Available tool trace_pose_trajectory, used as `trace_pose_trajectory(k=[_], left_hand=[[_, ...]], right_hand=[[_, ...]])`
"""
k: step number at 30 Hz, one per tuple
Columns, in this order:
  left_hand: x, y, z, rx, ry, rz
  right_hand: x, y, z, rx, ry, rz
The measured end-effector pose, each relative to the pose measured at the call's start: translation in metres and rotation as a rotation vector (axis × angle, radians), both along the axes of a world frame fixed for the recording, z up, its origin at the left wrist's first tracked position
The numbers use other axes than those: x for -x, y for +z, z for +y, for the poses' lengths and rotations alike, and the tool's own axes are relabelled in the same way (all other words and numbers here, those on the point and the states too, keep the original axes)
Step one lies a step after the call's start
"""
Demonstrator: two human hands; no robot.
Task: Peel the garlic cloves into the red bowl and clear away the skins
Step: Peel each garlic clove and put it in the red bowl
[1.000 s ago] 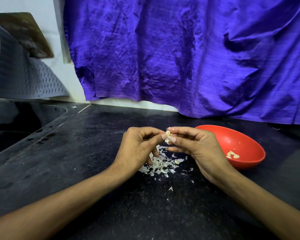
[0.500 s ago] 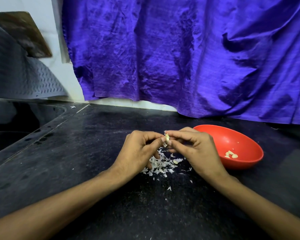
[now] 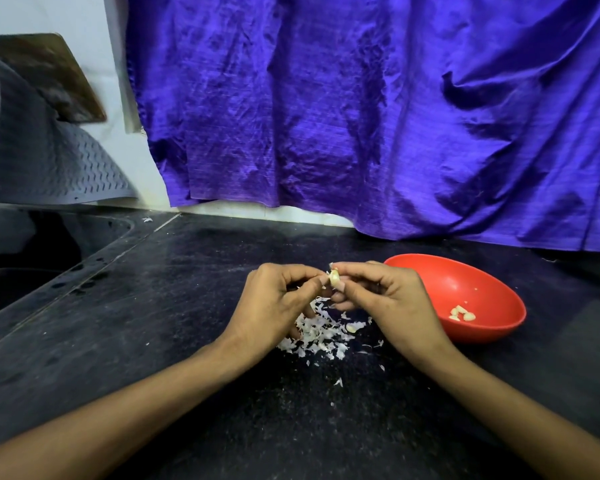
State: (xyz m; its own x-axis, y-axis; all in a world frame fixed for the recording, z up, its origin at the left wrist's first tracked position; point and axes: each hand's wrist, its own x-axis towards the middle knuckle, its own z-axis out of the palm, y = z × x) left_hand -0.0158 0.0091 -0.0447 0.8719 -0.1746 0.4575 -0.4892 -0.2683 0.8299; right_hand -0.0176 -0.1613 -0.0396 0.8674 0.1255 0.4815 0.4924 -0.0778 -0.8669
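Hands barely shifting since a moment ago, left hand (image 3: 274, 306) and right hand (image 3: 385, 299) both pinching a garlic clove (image 3: 334, 278) mid-frame, red bowl (image 3: 492, 289) at right holding peeled cloves (image 3: 462, 313), skins (image 3: 321, 336) lying on black counter (image 3: 153, 323), purple curtain (image 3: 361, 116) hanging behind.

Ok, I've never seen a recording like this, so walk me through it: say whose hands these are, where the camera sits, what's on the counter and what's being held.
There is no machine here: a person works with bare hands, and the single camera is worn on their head, looking forward and down. The left hand and right hand meet over a dark counter, both pinching one garlic clove between their fingertips. Under them lies a heap of white skins, with a loose clove at its right edge. To the right sits the red bowl, holding a few peeled cloves. A purple cloth hangs behind, and a grey mat curls against the wall at the left.
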Motion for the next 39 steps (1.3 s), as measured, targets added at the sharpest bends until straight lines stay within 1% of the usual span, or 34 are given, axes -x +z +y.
trace_pose_trajectory(k=[3, 5, 13, 17, 24, 33, 39], left_hand=[[0.0, 0.002, 0.002, 0.095, -0.054, 0.071], [0.001, 0.003, 0.002, 0.134, -0.083, 0.1], [0.002, 0.004, 0.0, 0.113, -0.132, 0.09], [0.001, 0.001, -0.001, 0.099, -0.112, 0.066], [0.001, -0.004, -0.002, 0.059, -0.06, 0.005], [0.002, 0.002, -0.001, 0.074, -0.023, -0.031], [-0.002, 0.005, 0.002, 0.107, 0.043, 0.023]], right_hand=[[0.0, 0.003, 0.0, -0.079, 0.055, 0.097], [-0.001, 0.002, 0.0, -0.098, 0.075, 0.127], [0.001, 0.003, -0.001, -0.027, 0.029, 0.072], [0.001, 0.002, -0.001, -0.005, 0.028, 0.053], [0.003, -0.001, 0.003, -0.03, 0.022, 0.047], [0.004, 0.004, 0.003, -0.177, 0.123, 0.209], [0.006, 0.008, 0.0, -0.248, 0.189, 0.252]])
